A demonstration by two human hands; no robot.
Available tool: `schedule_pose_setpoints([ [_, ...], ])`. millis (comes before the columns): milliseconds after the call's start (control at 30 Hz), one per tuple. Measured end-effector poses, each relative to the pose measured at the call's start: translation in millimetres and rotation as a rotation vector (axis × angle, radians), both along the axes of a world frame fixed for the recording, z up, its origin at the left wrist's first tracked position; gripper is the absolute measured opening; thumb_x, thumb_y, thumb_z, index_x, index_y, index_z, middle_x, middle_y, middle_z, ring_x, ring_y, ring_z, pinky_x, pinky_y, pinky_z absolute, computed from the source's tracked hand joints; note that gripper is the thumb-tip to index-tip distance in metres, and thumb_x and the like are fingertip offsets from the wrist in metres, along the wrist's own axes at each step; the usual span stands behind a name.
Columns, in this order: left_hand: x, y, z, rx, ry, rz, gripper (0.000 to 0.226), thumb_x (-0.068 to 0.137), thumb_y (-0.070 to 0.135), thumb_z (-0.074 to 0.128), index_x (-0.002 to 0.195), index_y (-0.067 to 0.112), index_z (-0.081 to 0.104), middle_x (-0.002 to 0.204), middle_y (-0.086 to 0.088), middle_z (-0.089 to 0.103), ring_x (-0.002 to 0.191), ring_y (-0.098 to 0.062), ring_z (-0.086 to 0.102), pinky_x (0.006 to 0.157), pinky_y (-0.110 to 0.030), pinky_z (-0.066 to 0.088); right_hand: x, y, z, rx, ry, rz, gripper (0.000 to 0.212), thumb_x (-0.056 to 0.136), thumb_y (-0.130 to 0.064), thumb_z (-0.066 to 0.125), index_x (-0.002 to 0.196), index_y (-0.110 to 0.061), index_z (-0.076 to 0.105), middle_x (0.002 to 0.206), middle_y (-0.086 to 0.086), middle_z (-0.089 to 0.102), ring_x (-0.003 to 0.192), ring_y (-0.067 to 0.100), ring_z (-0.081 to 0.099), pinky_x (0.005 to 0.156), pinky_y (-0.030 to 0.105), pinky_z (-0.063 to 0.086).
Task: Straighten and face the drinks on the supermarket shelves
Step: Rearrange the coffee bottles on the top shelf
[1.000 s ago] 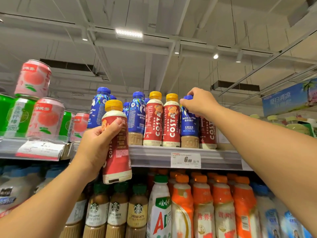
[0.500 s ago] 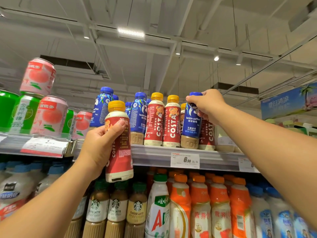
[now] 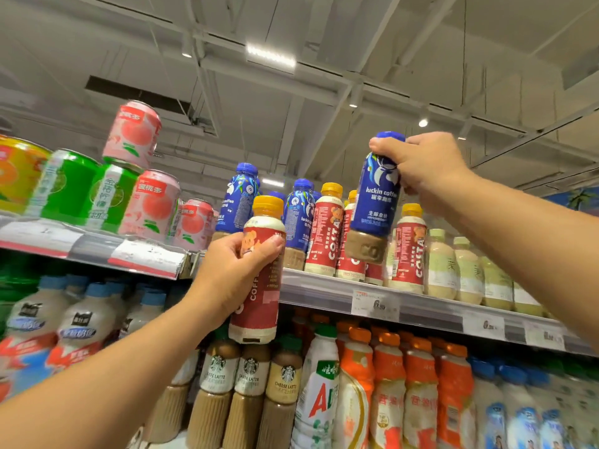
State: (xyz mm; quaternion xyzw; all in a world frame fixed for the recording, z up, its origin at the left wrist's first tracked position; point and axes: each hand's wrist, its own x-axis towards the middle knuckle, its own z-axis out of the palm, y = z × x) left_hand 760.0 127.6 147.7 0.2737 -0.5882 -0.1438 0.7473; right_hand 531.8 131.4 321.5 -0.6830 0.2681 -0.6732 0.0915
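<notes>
Two pink cans (image 3: 142,176) beside blue bottles (image 3: 238,202)

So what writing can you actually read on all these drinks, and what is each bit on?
"luckin coffee": blue bottle held in the right hand.
"COSTA": red bottles on the shelf.
"COFF", partly covered: red bottle in the left hand.
"CHEESE LATTE": Starbucks bottle below.
"AD": white bottle.
Price tags: blurred, unreadable.

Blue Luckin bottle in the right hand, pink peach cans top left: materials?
Luckin bottle: likely clear plastic under a glossy blue sleeve; brown drink shows through its embossed base; blue cap looks plastic. Peach cans: probably printed metal, with a silvery rim and sheen.
</notes>
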Motion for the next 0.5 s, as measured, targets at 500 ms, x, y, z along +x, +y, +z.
schedule_pose_setpoints([
  [500, 99.9, 68.6, -31.9, 0.066, -0.072, 0.131, 0.049, 0.058, 0.064, 0.072, 0.085, 0.023, 0.070, 0.073, -0.008, 0.072, 0.068, -0.031, 0.070, 0.064, -0.048, 0.059, 156.7, -49.0, -14.9, 0.134, 0.048, -0.167, 0.038, 0.070, -0.044, 0.077, 0.073, -0.011, 0.058, 0.086, 0.013, 0.070, 0.076, 0.031, 0.066, 0.064, 0.039, 0.051],
])
